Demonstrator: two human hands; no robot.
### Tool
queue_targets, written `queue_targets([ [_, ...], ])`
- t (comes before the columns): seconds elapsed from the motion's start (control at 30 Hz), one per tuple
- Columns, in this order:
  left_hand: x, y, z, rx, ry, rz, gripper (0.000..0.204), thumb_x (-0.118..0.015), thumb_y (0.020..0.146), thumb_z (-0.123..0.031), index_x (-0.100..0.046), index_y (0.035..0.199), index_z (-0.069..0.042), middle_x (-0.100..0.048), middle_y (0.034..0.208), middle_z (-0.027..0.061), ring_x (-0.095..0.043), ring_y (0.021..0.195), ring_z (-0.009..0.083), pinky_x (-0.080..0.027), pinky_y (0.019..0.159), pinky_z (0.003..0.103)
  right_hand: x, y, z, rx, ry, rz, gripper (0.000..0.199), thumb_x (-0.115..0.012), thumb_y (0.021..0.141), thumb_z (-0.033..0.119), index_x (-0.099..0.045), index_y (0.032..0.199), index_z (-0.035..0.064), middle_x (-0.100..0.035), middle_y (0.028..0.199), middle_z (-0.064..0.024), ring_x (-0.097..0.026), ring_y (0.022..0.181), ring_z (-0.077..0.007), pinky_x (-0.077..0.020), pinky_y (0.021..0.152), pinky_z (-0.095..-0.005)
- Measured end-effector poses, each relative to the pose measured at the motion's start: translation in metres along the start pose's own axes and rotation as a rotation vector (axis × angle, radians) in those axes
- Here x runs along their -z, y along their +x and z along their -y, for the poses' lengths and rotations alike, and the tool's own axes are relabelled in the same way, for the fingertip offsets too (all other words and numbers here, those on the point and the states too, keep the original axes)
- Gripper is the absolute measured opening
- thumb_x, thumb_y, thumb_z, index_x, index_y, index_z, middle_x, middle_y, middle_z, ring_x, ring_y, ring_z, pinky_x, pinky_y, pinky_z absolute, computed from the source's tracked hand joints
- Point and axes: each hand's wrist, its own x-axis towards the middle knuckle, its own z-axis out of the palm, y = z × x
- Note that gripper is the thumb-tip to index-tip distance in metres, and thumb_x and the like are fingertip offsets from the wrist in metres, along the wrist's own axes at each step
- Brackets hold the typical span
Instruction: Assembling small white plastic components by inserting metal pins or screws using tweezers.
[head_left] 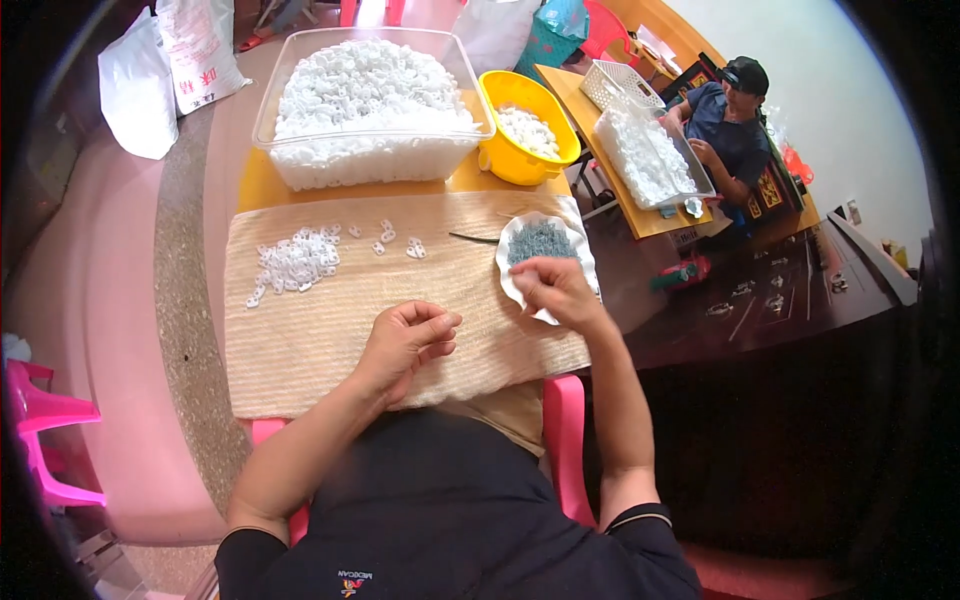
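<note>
My left hand (398, 348) is raised over the near middle of a striped beige cloth (300, 355), its thumb and forefinger drawn together and the other fingers curled beneath; I cannot tell whether something small is pinched between them. My right hand (560, 293) is over the near part of a white wavy-rimmed dish (588, 262), with its fingers bent inward and bunched, and whether they grasp anything I cannot tell either. In that dish, at the right of the cloth, lies a heap of small grey-blue parts (540, 240), just beyond my knuckles. A thin dark stick (473, 238) lies to the left of the dish, its tip near the rim. Well to the left on the cloth sits a loose pile of small white pieces (300, 258) (they look to have holes in them), with a few stray pieces (381, 238) scattered between the pile and the stick. The cloth covers the near part of a yellow surface (250, 190); beyond it stands a big clear tub (266, 115) heaped with more white pieces, and just right of that a yellow basin (515, 168) with white pieces inside. Off to the right, a co-worker (735, 140) in a dark cap sits behind another clear container (703, 180) of white stuff.
</note>
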Motion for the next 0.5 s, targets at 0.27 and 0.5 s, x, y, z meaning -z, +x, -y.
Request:
queue_targets([
  [0.27,-0.001,0.002,0.001,0.011,-0.019,-0.015,0.01,-0.069,0.087,-0.011,-0.062,0.09,-0.004,-0.066,0.085,0.003,-0.061,0.072,0.0088,-0.054,0.068,0.023,0.079,0.107,0.061,0.252,-0.142,-0.666,0.042,-0.063,0.089,0.009,-0.051,0.125,-0.0093,-0.061,0.074,-0.0036,-0.059,0.057,-0.008,-0.0485,0.051,-0.0211],
  [0.5,0.001,-0.001,-0.002,-0.008,-0.043,-0.002,0.01,-0.069,0.087,-0.011,-0.062,0.09,-0.004,-0.065,0.083,0.0027,-0.061,0.072,0.0083,-0.054,0.068,0.022,0.043,0.077,0.032,0.205,-0.105,-0.518,0.022,-0.066,0.086,0.007,-0.066,0.104,-0.0053,-0.065,0.078,-0.0034,-0.059,0.06,-0.0075,-0.0516,0.056,-0.0205],
])
